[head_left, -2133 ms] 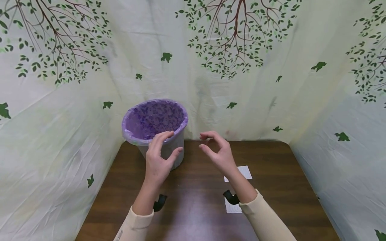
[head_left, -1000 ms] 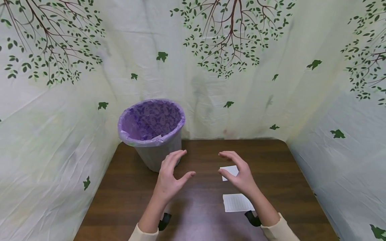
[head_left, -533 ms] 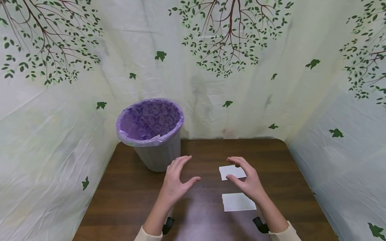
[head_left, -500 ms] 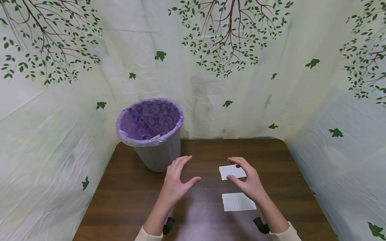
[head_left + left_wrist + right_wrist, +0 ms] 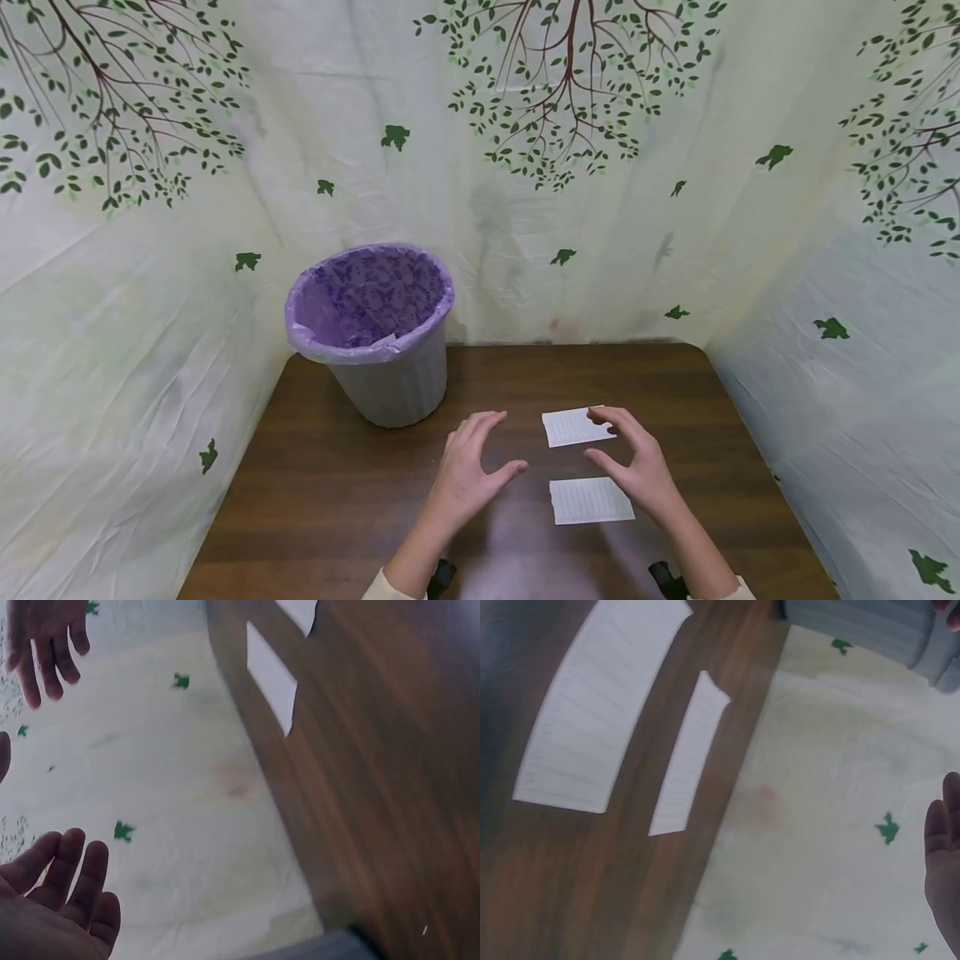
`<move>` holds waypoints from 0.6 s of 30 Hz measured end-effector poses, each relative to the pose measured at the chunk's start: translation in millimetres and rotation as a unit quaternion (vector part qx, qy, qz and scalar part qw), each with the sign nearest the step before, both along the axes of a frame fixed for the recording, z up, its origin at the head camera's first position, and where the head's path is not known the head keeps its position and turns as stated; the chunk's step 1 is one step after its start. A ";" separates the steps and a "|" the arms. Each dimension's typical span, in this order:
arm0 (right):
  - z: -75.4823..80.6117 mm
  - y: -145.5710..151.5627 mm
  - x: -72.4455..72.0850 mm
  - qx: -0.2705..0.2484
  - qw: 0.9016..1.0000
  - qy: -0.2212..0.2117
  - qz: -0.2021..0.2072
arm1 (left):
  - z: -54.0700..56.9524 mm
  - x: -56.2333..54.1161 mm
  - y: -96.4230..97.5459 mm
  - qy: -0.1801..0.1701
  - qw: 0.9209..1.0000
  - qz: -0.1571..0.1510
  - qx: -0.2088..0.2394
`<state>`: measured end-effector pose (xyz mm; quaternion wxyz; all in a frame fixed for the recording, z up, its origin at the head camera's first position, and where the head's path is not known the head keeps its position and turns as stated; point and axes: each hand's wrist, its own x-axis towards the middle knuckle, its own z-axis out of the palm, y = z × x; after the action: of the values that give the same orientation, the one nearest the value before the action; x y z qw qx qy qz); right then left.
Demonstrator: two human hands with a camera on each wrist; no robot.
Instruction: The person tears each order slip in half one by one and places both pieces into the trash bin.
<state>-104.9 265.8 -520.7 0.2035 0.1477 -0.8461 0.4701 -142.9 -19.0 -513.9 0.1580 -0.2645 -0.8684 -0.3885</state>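
Observation:
My left hand point(image 5: 468, 477) hovers over the middle of the table, thumb and fingers spread apart around nothing. To its right, my right hand point(image 5: 641, 471) has a similar loose curve, palm turned inward, and holds nothing. In the head view its fingertips overlap the far lined paper piece point(image 5: 565, 427). A second lined paper piece point(image 5: 588, 502) lies nearer to me, just left of the right wrist. Both pieces lie flat in the right wrist view, their ends torn unevenly. The left wrist view shows relaxed, bent fingers point(image 5: 88, 881) with nothing in them.
A grey bin point(image 5: 397, 387) with a purple patterned liner stands at the table's back left. A white scrap point(image 5: 385, 340) shows inside it. Pale leaf-printed cloth point(image 5: 510, 275) hangs behind and beside the brown table point(image 5: 337, 533).
Both hands have moved away from the bin, toward me and to the right, staying spread and without a hold. The two paper pieces have become more visible; they have stayed in place.

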 end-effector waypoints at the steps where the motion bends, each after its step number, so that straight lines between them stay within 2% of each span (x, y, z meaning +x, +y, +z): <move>1: -2.4 1.7 1.1 0.001 1.000 -0.003 -0.003 | -2.4 1.6 3.8 -0.006 1.000 0.000 -0.001; 11: -23.5 10.4 6.0 0.014 1.000 0.008 -0.012 | -21.7 8.3 26.1 -0.037 0.999 0.008 -0.011; 18: -37.5 16.0 11.4 0.053 0.998 0.029 -0.019 | -43.0 13.8 39.1 -0.037 0.999 0.010 -0.032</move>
<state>-93.6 281.8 -558.2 0.2285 0.1558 -0.8664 0.4158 -129.1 20.1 -556.9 0.1215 -0.2464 -0.8880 -0.3686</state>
